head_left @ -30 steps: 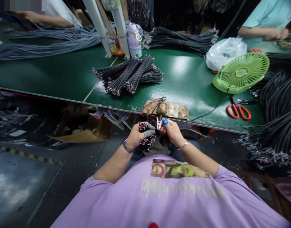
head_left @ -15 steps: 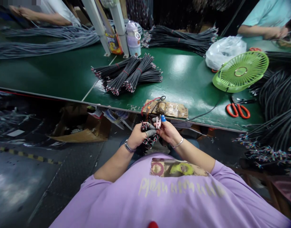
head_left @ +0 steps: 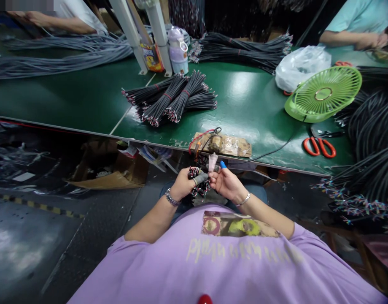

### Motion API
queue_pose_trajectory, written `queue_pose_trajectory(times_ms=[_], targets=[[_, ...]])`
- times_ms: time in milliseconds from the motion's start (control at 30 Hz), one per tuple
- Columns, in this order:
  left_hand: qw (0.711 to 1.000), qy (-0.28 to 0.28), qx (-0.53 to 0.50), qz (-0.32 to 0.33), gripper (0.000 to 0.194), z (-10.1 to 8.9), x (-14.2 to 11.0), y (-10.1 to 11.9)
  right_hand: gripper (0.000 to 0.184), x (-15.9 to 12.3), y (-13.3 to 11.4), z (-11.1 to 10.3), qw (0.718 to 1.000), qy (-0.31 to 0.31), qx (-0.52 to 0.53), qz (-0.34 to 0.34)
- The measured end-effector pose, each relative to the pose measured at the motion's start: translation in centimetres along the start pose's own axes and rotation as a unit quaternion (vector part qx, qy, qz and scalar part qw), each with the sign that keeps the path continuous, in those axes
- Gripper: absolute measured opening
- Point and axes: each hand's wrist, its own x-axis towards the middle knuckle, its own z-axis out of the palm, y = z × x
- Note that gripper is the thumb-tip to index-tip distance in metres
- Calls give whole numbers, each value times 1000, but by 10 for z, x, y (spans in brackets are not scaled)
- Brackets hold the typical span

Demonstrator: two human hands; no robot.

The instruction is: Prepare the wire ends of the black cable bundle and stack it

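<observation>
My left hand is closed around a bundle of short black cables, whose stripped red, white and black ends stick out between the fingers. Grey covers are on some of its fingertips. Close beside it, my right hand has its fingers curled in at the cable ends, with the blue-capped thumb raised. What those fingers pinch, if anything, is too small to make out. A pale pink clip, blurred, stands upright just above the fingertips, at the table edge.
Tied black cable bundles lie on the green table. A taped wooden block with wires sits at the edge. Red-handled scissors, a green fan, a plastic bag and long cables are right. Two co-workers sit opposite.
My right thumb has come away from the pink clip, which it was against half a second ago. The clip stands slightly higher. My left hand keeps its cable bundle in nearly the same place.
</observation>
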Motion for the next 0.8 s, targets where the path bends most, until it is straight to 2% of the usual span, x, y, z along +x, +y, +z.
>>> queue_pose_trajectory(times_ms=[100,200,300,400,533,667,800], targets=[[1000,10,10,1,30,-2,2,-4,32,-4,4,-3,999,-4,-41,5],[1000,-19,9,-7,31,-3,3,-5,26,-6,6,-2,991,6,-117,-61],[998,-37,43,1,27,-2,4,-9,28,-8,5,3,966,19,-226,-124],[995,-65,74,27,26,-3,5,-14,31,-7,6,8,939,-5,-309,-151],[987,-86,126,51,27,-4,7,-19,33,-3,10,10,927,-21,-327,-182],[989,-95,100,51,40,-4,5,-18,29,-3,10,7,927,0,-327,-183],[995,-70,64,20,29,-4,3,-13,27,-8,7,4,938,38,-304,-164]])
